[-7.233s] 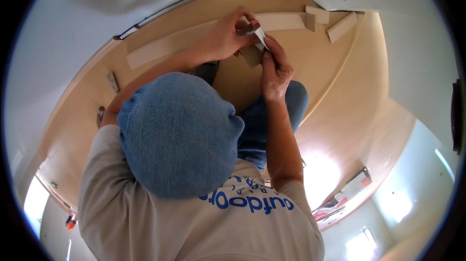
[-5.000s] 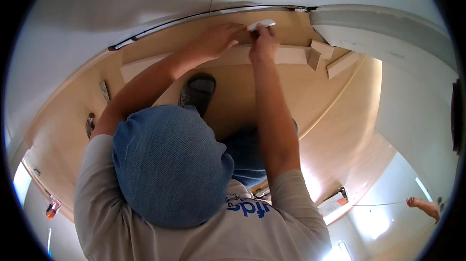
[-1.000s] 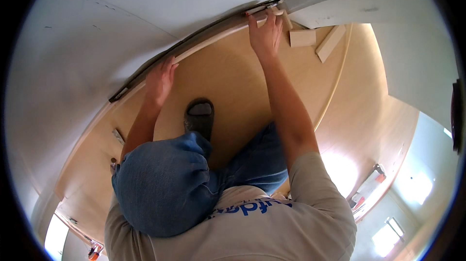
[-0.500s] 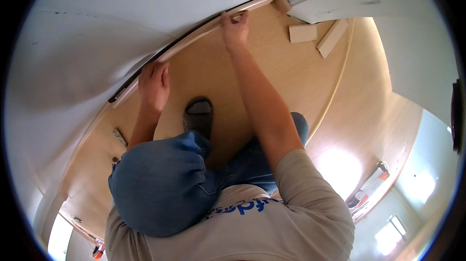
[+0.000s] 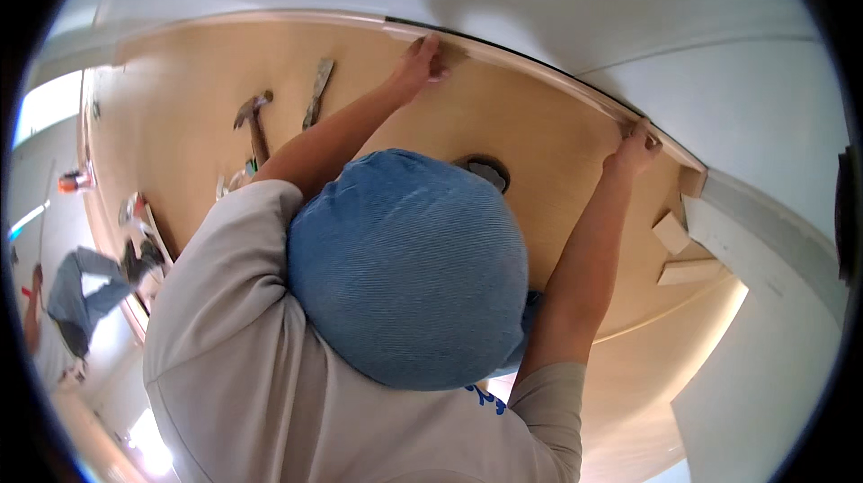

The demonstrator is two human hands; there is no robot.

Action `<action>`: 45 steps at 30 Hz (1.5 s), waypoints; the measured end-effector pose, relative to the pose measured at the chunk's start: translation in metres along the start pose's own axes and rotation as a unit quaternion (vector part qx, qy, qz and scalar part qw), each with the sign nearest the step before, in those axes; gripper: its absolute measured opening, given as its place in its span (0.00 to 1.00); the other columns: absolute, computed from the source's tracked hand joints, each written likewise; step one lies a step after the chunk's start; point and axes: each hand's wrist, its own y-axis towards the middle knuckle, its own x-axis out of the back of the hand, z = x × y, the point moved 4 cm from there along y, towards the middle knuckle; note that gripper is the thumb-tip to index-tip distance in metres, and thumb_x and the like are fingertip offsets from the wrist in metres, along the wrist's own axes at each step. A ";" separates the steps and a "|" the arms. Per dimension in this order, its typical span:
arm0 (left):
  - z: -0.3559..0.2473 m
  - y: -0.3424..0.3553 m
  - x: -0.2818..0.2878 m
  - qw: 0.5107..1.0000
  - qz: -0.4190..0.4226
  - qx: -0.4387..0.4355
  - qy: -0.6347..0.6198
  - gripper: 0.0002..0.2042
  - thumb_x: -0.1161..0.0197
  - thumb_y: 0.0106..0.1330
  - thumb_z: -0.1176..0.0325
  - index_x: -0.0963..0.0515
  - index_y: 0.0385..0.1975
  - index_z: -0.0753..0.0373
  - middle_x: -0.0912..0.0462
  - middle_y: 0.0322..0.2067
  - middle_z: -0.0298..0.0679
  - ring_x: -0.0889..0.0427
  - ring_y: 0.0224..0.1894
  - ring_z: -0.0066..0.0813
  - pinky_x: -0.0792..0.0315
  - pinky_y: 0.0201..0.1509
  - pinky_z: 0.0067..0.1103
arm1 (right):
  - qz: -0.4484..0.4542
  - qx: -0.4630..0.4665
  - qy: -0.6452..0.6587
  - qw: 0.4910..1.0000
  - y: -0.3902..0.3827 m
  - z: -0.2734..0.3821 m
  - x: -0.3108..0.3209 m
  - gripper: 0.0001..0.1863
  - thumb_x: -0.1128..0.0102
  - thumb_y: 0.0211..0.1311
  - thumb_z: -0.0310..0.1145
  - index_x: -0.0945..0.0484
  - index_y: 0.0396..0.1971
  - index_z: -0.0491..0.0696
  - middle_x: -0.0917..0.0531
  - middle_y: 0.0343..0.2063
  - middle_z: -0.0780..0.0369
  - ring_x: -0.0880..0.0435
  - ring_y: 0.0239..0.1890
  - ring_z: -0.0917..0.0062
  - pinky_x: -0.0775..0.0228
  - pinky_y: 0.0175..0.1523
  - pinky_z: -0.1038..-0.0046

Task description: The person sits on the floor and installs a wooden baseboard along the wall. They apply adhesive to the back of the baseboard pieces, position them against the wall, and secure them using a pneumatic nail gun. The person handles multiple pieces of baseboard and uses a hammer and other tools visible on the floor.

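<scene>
A long, pale wood-coloured baseboard strip [image 5: 539, 72] runs along the foot of the white wall, with a dark gap behind its upper edge. My left hand [image 5: 421, 68] is closed at the strip near its left end, fingertips over the top edge. Farther right, close to the corner, my right hand [image 5: 635, 154] pinches the same strip between thumb and fingers. Both arms reach forward around my bent, jeans-covered knee [image 5: 409, 267]. Part of my dark shoe [image 5: 485, 168] shows beyond the knee.
Left of my arm lie a hammer [image 5: 258, 128] and a flat scraper-like tool [image 5: 319, 92]. Two wood offcuts [image 5: 671, 233] rest by the right corner near a wall end [image 5: 755, 303]. Another person [image 5: 85, 290] is at the far left, beside more tools.
My view has swung left, bringing the hammer and the other person into sight. My left hand appears nearer the strip's left end. My right hand stays on the strip near the corner.
</scene>
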 end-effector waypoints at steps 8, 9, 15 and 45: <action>-0.006 -0.004 -0.012 0.999 -0.050 -0.018 -0.009 0.29 0.50 0.76 0.40 0.28 0.55 0.65 0.20 0.38 0.39 0.20 0.36 0.30 0.20 0.41 0.29 | -0.043 -0.068 -0.053 0.995 -0.015 0.013 0.000 0.33 0.34 0.70 0.39 0.39 0.66 0.40 0.24 0.58 0.57 0.24 0.56 0.69 0.30 0.62 0.65; -0.006 -0.003 -0.011 0.997 -0.065 -0.015 -0.026 0.29 0.50 0.76 0.40 0.28 0.54 0.65 0.21 0.38 0.39 0.19 0.37 0.30 0.20 0.40 0.30 | -0.032 -0.070 -0.041 0.996 -0.014 0.012 -0.001 0.31 0.35 0.71 0.38 0.38 0.64 0.41 0.24 0.57 0.57 0.24 0.56 0.69 0.30 0.62 0.65; 0.000 0.006 -0.007 0.992 -0.092 -0.033 -0.083 0.28 0.50 0.77 0.41 0.28 0.51 0.66 0.23 0.38 0.40 0.19 0.30 0.31 0.20 0.33 0.28 | 0.026 -0.101 0.039 0.994 0.000 -0.008 -0.001 0.20 0.39 0.74 0.36 0.35 0.56 0.46 0.22 0.50 0.59 0.21 0.52 0.68 0.21 0.58 0.62; -0.002 0.017 -0.021 0.993 -0.045 -0.062 -0.087 0.21 0.54 0.81 0.49 0.23 0.45 0.61 0.21 0.31 0.35 0.23 0.34 0.24 0.24 0.40 0.28 | 0.032 -0.138 0.143 0.979 -0.007 -0.020 -0.005 0.12 0.39 0.74 0.36 0.25 0.50 0.46 0.16 0.40 0.61 0.16 0.36 0.72 0.27 0.34 0.74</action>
